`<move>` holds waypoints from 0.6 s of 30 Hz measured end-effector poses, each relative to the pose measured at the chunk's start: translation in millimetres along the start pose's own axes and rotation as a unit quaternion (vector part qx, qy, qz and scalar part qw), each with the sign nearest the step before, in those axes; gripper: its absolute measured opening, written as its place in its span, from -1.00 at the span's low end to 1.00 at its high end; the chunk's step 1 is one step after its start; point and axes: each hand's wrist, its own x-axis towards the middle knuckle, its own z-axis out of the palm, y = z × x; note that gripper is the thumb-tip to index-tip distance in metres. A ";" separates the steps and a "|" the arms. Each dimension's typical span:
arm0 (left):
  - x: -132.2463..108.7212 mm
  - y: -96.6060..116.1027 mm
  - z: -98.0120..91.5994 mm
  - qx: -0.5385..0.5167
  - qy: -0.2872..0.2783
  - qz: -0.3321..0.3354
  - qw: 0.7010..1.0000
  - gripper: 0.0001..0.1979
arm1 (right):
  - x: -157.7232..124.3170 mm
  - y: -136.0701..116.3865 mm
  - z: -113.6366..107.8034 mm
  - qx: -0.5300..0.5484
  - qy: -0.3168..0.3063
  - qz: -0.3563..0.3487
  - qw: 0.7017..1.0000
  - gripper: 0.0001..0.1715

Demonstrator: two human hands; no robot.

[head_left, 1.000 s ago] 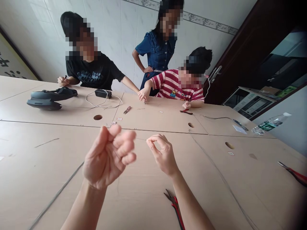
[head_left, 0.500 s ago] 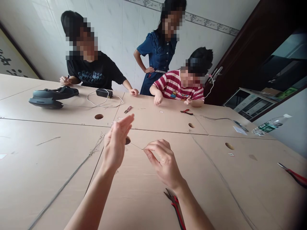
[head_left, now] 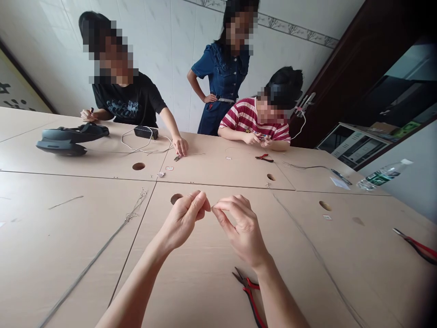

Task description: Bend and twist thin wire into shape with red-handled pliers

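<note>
My left hand (head_left: pixel 184 218) and my right hand (head_left: pixel 239 225) meet above the beige table (head_left: pixel 205 255), fingertips almost touching. Both are closed in a pinch on a thin wire too fine to make out between them. Red-handled pliers (head_left: pixel 251 294) lie on the table just below my right wrist. A long bundle of thin wire (head_left: pixel 102 248) runs diagonally across the table to the left of my left arm.
Three people are at the far side; one hand rests by small pliers (head_left: pixel 178 157), another person works beside red pliers (head_left: pixel 264 158). A black headset (head_left: pixel 68 136), a charger with white cable (head_left: pixel 146 133), a water bottle (head_left: pixel 382 175), more red pliers (head_left: pixel 416 245) and cable holes (head_left: pixel 138 166) are about.
My left hand dropped from a raised, open pose and closed in to meet my right hand in a pinch. The person in black moved a hand to the small pliers.
</note>
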 end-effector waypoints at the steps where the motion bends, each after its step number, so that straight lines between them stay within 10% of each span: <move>1: -0.3 0.1 -0.6 -0.003 -0.002 -0.004 1.000 -0.65 | -0.2 0.3 0.1 0.000 -0.002 0.002 1.000 -0.86; 18: 1.0 -4.8 -2.0 0.027 0.006 0.012 1.000 -0.84 | 0.9 2.1 -0.4 0.008 -0.001 -0.006 1.000 -0.86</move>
